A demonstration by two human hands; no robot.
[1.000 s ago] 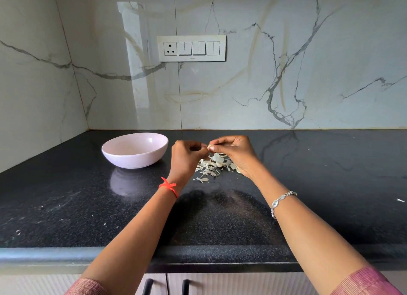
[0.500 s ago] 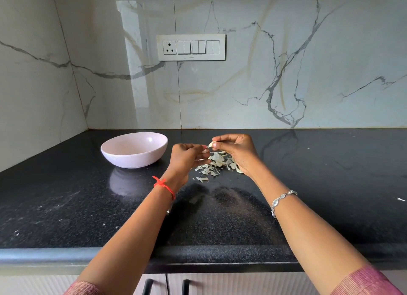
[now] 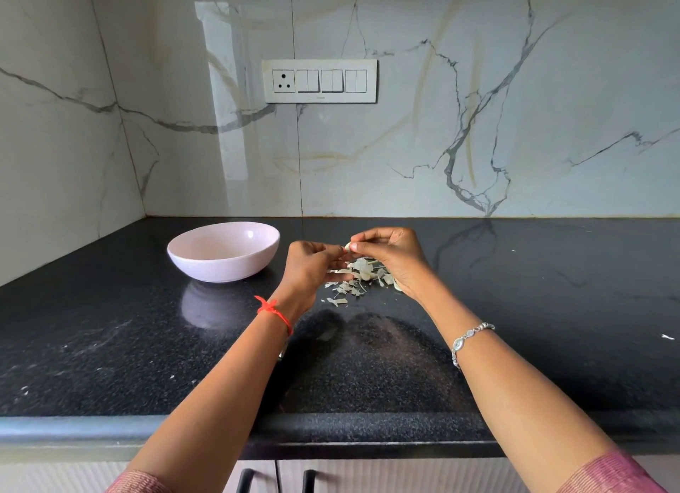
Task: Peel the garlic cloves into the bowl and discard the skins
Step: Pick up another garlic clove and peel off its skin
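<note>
Pinching garlic clove (image 3: 347, 247) at fingertips: right hand (image 3: 393, 261), raised just above pile of skins (image 3: 355, 273) on black countertop (image 3: 533, 308). Left hand (image 3: 311, 268) just beside clove, fingers loosely curled — cannot tell if gripping skin. Pink bowl (image 3: 220, 270) left of hands, apart.

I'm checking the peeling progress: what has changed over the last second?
The left hand loosened: its lower fingers uncurled toward the skins pile, with its fingertips staying beside the garlic clove. The right hand kept its pinching grip on the clove. The bowl and pile stayed put.
</note>
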